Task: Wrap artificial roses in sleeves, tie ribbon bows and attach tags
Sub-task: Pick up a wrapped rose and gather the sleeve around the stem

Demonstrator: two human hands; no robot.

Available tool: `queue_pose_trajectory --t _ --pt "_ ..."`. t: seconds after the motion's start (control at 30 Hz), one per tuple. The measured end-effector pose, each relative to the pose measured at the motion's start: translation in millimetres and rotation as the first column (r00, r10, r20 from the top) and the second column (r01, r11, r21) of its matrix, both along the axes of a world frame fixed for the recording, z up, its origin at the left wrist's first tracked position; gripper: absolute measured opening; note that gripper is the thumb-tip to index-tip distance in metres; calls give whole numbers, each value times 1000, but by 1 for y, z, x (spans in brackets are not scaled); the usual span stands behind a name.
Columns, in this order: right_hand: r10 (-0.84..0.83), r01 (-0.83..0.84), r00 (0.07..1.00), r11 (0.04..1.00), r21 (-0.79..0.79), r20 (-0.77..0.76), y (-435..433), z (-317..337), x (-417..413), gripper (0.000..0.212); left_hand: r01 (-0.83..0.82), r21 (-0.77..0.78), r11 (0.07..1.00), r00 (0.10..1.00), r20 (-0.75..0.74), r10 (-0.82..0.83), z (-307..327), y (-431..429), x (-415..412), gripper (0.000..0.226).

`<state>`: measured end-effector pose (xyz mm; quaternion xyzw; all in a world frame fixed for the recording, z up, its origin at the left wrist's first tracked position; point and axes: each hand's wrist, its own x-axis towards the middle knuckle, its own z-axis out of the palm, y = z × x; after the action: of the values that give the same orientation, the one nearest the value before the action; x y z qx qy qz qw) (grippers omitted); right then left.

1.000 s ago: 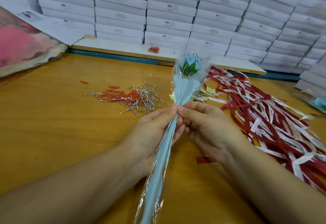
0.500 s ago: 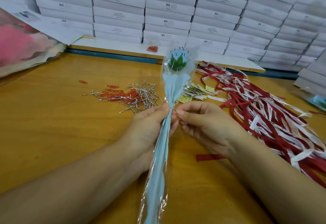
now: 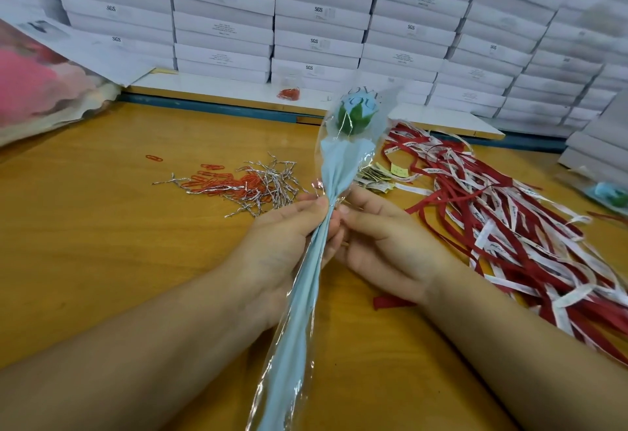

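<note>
Above the table [image 3: 102, 260], left hand [image 3: 278, 247] seemingly pinches rose [image 3: 355, 118], bloom pointing away.

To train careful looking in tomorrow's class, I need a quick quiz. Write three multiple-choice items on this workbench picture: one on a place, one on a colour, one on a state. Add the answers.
1. Relative to the wrapped rose, the ribbon pile lies:
A) to its left
B) to its right
C) beneath it

2. The paper inside the clear sleeve is:
A) light blue
B) yellow
C) black

3. The left hand:
A) hangs open, holding nothing
B) grips the sleeve's gathered neck
C) holds scissors

Answers:
1 B, the red and white ribbons spread out to the right of the rose.
2 A, pale blue shows through the film.
3 B, its thumb and fingers close round the neck.
</note>
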<state>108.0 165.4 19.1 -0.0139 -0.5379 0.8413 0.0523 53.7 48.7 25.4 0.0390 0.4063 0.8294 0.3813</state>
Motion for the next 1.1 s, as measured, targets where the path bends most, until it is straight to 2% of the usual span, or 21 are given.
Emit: queue_pose_trajectory --t 0.23,0.33,0.43,0.53,0.7,0.8,0.9,1.1 --pt "26 -26 999 1000 -13 21 4 -6 -1 44 -69 31 997 998 -2 69 0 0 3 17" --pt "7 -11 999 993 119 33 2 -6 1 34 -75 64 995 997 -3 76 -1 -2 3 24" --pt "-43 39 999 971 238 13 0 -8 2 23 -62 78 995 998 -20 64 0 -2 3 22" --pt "-30 32 999 967 254 -13 1 -9 2 25 -52 68 996 998 -33 54 0 -2 2 14" --pt "24 -13 999 977 212 -48 4 -9 3 34 -30 68 997 999 -31 32 -1 -4 1 15" --pt "0 17 998 969 248 -67 4 -7 3 42 -21 62 998 999 -37 23 -1 -5 1 11" --pt "-51 80 993 957 279 -109 2 -7 3 36 -12 64 998 998 -56 16 0 -5 3 10" --pt "-91 130 986 943 307 -140 3 -5 6 26 -48 66 997 997 -63 52 3 -4 4 36"
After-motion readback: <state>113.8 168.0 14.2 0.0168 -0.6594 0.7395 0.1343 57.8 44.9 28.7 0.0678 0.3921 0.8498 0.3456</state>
